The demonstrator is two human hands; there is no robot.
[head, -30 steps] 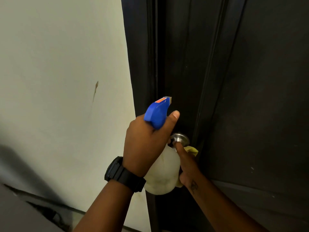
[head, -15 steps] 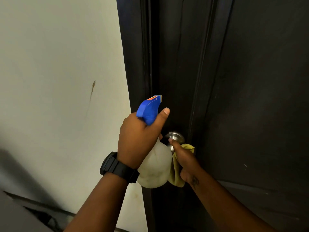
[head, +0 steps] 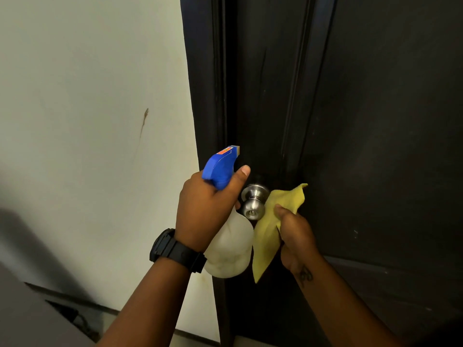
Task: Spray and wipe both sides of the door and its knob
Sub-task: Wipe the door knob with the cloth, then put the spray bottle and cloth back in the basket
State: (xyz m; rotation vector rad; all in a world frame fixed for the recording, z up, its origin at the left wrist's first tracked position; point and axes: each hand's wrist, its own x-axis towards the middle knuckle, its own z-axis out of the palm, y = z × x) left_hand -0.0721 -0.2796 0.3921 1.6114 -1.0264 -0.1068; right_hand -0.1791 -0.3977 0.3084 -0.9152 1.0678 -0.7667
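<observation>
Your left hand (head: 208, 211) grips the bottle (head: 229, 249) just left of the knob (head: 253, 210) on the door (head: 375, 121); your right hand (head: 295, 234) pinches the cloth (head: 265, 246) just right of it. Wrap the knob fully, then twist

1 head view, forward-down, close to door (head: 375, 121)

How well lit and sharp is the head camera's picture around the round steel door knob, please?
Head view: the round steel door knob is sharp, with soft highlights; the white spray bottle with blue trigger and yellow cloth show no motion blur; the black panelled door is dim; the pale wall is brighter, shadowed at lower left.
</observation>
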